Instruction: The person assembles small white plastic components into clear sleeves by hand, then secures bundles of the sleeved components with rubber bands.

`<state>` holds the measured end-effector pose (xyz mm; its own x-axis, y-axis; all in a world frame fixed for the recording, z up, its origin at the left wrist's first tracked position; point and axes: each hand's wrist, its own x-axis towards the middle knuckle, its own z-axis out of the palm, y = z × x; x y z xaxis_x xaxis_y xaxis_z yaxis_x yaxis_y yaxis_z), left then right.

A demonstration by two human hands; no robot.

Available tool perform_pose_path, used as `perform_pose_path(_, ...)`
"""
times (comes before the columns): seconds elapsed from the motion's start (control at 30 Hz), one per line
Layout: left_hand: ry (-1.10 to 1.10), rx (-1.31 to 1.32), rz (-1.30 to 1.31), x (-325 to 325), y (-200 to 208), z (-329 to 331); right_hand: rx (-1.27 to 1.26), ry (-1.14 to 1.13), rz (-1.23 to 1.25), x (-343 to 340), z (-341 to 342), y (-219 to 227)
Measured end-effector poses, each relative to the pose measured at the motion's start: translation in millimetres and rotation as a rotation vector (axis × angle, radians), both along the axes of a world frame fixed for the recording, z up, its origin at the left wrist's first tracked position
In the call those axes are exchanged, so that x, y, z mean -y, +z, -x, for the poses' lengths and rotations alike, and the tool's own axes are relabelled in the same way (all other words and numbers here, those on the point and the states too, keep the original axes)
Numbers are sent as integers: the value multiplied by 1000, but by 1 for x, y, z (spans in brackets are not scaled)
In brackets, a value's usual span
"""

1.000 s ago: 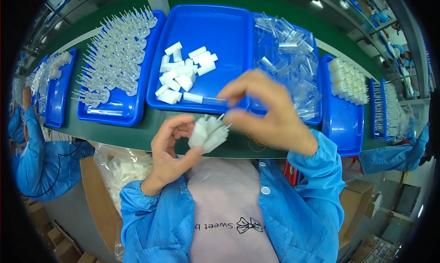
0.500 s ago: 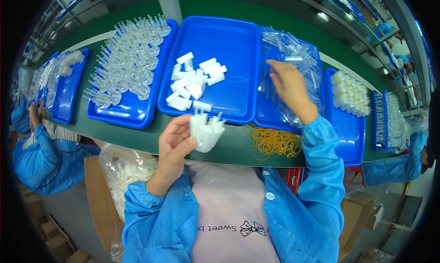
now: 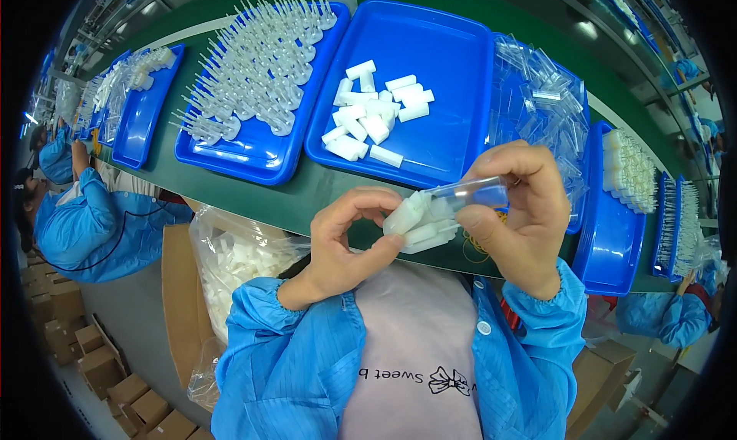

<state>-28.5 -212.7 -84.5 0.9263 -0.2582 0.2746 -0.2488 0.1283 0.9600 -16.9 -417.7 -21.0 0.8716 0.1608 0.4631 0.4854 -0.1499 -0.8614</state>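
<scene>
My left hand (image 3: pixel 342 244) pinches a white translucent plastic part (image 3: pixel 418 219), a cluster of lobes with thin prongs, in front of my chest. It lies tilted, prongs toward the right. A clear plastic tube (image 3: pixel 482 193) is between the thumb and fingers of my right hand (image 3: pixel 530 210), its near end against or over one prong; exactly how far on is hard to see. Beyond my hands, a blue tray (image 3: pixel 453 37) holds several short white cylinders (image 3: pixel 376 125). Clear tubes (image 3: pixel 546 95) fill the blue tray at its right, partly behind my right hand.
At the left, a blue tray (image 3: pixel 265 161) carries many pronged translucent parts (image 3: pixel 253 64). Yellow rubber bands (image 3: pixel 477 247) show below my right hand. A carton (image 3: pixel 178 286) with a bag of white pieces (image 3: pixel 242 271) stands beside me. Co-workers in blue (image 3: pixel 100 240) sit left and right.
My right hand has come back from the tray of clear tubes with one tube, bringing it to the white part. My left hand has turned that part sideways. The whole view has shifted.
</scene>
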Motion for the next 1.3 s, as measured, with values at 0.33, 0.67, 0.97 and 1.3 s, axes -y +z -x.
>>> perform_pose_path(0.33,68,116,-35,-3,2,2,-112,35,-163,1,6,-5)
perform_pose_path(0.67,67,265,-159,-2,8,-3,-187,83,-149,3,8,-9)
perform_pose_path(0.97,129,363,-259,0,14,-1,-133,44,-158,-2,14,-16)
perform_pose_path(1.3,162,464,-315,3,16,0,-153,47,-238,-1,13,-19)
